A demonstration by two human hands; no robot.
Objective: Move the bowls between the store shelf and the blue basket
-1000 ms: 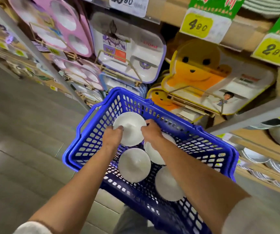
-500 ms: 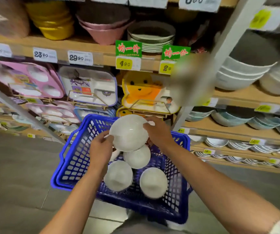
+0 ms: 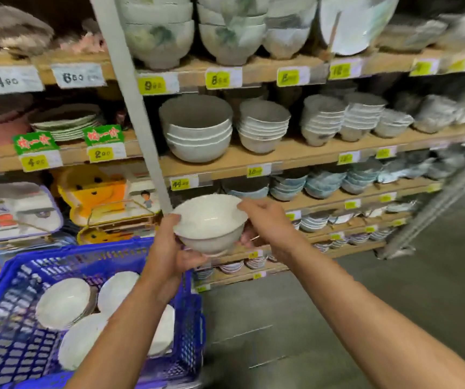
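White bowl [image 3: 209, 223] hangs upright in mid-air before the store shelf [image 3: 296, 153], just right of the blue basket [image 3: 71, 252], left hand [image 3: 166, 248] cupped under its base and right hand [image 3: 270, 223] pinching its right rim.

Head-worn view, forward-down (close), facing shelves [image 3: 296, 153]

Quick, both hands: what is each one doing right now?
Left hand: holds the white bowl at its left side.
Right hand: holds the same bowl at its right side.
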